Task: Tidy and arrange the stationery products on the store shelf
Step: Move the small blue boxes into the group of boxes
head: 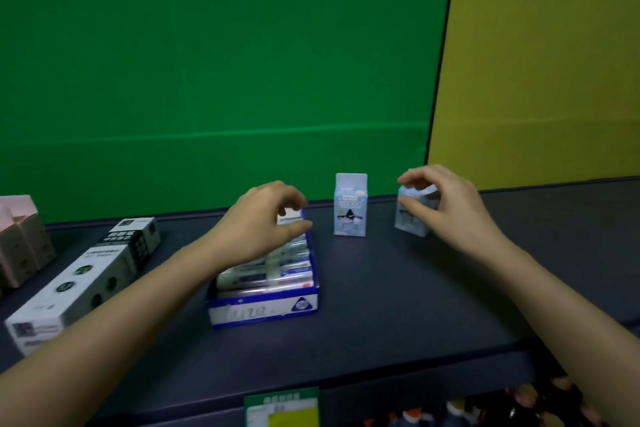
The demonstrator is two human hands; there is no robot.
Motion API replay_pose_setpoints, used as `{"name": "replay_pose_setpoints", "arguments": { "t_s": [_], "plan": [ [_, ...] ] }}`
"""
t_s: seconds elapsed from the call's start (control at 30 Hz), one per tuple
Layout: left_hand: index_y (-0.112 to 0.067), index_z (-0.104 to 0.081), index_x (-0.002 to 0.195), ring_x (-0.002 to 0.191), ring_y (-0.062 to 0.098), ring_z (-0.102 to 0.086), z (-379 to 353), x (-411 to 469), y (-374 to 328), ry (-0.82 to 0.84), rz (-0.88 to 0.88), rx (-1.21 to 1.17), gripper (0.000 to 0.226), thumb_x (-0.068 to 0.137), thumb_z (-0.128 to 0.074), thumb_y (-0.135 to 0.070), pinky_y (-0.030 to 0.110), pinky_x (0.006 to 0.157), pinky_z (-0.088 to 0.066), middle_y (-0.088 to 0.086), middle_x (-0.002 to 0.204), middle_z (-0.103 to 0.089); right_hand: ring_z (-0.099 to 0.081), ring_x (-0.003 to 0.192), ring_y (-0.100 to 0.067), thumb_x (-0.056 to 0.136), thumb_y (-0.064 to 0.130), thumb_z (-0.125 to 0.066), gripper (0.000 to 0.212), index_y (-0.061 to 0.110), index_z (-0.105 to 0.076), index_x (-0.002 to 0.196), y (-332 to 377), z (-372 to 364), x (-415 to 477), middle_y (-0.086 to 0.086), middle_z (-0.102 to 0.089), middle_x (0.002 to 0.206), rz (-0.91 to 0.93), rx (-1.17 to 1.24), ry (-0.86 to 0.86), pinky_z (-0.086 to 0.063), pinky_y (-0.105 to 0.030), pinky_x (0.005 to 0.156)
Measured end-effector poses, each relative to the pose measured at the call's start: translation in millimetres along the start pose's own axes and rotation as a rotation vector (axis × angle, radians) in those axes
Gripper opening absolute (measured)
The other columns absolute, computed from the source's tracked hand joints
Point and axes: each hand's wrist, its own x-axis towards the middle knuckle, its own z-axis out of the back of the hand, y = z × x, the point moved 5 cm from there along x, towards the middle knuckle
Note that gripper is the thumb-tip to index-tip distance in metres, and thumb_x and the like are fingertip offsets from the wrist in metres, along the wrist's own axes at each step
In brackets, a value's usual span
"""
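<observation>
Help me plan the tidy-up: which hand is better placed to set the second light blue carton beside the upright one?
Right. The right hand already grips the tilted light blue carton, just right of the upright carton. The left hand is busy over the blue display box.

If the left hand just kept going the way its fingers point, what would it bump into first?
Probably the upright pale blue carton standing just past the left hand, beyond the open blue-and-white box of pens. Depth is hard to judge, so the fingers might pass in front of it.
</observation>
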Motion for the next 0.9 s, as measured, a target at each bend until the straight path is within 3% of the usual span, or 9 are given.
{"name": "replay_pose_setpoints", "arguments": {
  "t_s": [0.13,0.27,0.37,0.47,0.6,0.67,0.8,0.9],
  "plan": [
    [-0.006,-0.034,0.132,0.112,0.026,-0.052,-34.7,38.4,-8.1,0.077,0.149,-0.146,0.071,0.075,-0.071,-0.026,0.039,0.096,-0.043,0.012,0.131,-0.048,-0.046,0.117,-0.027,0.073,0.024,-0.075,0.071,0.006,-0.038,0.131,-54.7,6.4,11.3,-0.013,-0.045,0.128,-0.213,0.015,-0.042,-0.039,-0.035,0.095],
    [-0.007,-0.010,0.142,0.126,0.028,-0.042,-62.1,65.8,-4.7,0.154,0.373,-0.500,0.099,0.069,-0.077,-0.013,0.037,0.102,-0.038,0.015,0.144,-0.033,-0.044,0.126,-0.025,0.068,0.029,-0.079,0.095,0.007,-0.023,0.142,-85.0,-14.1,15.7,-0.010,-0.037,0.143,-0.372,0.141,0.139,-0.038,-0.038,0.104],
    [-0.006,-0.015,0.141,0.117,0.023,-0.046,-73.3,76.9,3.5,0.198,0.434,-0.548,0.096,0.067,-0.076,-0.004,0.032,0.099,-0.037,0.010,0.134,-0.042,-0.054,0.108,-0.018,0.070,0.024,-0.079,0.085,0.009,-0.029,0.138,-94.9,-28.6,15.4,-0.007,-0.049,0.136,-0.415,0.301,0.224,-0.044,-0.032,0.093],
    [-0.004,-0.037,0.130,0.111,0.027,-0.056,-81.3,80.3,6.0,0.248,0.430,-0.549,0.075,0.066,-0.074,0.005,0.035,0.101,-0.041,0.011,0.121,-0.057,-0.061,0.099,-0.019,0.071,0.022,-0.078,0.064,0.010,-0.044,0.124,-102.3,-35.4,15.6,-0.008,-0.060,0.124,-0.421,0.373,0.254,-0.049,-0.030,0.084],
    [-0.003,-0.058,0.108,0.096,0.025,-0.061,-77.1,75.0,2.5,0.232,0.370,-0.482,0.044,0.067,-0.073,0.007,0.026,0.085,-0.050,0.013,0.104,-0.065,-0.064,0.098,-0.021,0.071,0.024,-0.077,0.042,0.014,-0.057,0.106,-106.8,-42.6,21.9,-0.007,-0.067,0.112,-0.380,0.320,0.264,-0.051,-0.038,0.090],
    [-0.002,-0.059,0.108,0.098,0.028,-0.062,-64.0,67.2,4.1,0.102,0.386,-0.522,0.044,0.067,-0.073,0.005,0.022,0.080,-0.050,0.016,0.105,-0.065,-0.065,0.095,-0.022,0.072,0.024,-0.076,0.038,0.014,-0.057,0.103,-94.6,-43.1,28.0,-0.008,-0.067,0.108,-0.317,0.352,0.320,-0.052,-0.041,0.089],
    [0.000,-0.061,0.107,0.093,0.026,-0.063,-33.6,60.8,-14.0,-0.050,0.309,-0.628,0.041,0.068,-0.074,0.001,0.028,0.084,-0.053,0.018,0.104,-0.068,-0.063,0.083,-0.014,0.075,0.019,-0.073,0.038,0.019,-0.047,0.102,-76.4,-23.6,34.5,0.000,-0.062,0.103,-0.223,0.463,0.309,-0.054,-0.042,0.084],
    [-0.003,-0.064,0.104,0.087,0.023,-0.064,-4.3,35.0,-23.3,-0.158,0.309,-0.640,0.039,0.067,-0.075,-0.005,0.028,0.078,-0.055,0.017,0.101,-0.070,-0.067,0.091,-0.022,0.072,0.018,-0.073,0.037,0.031,-0.046,0.094,-50.2,-12.1,39.0,0.001,-0.061,0.109,-0.130,0.572,0.332,-0.052,-0.051,0.089]
  ]
}}
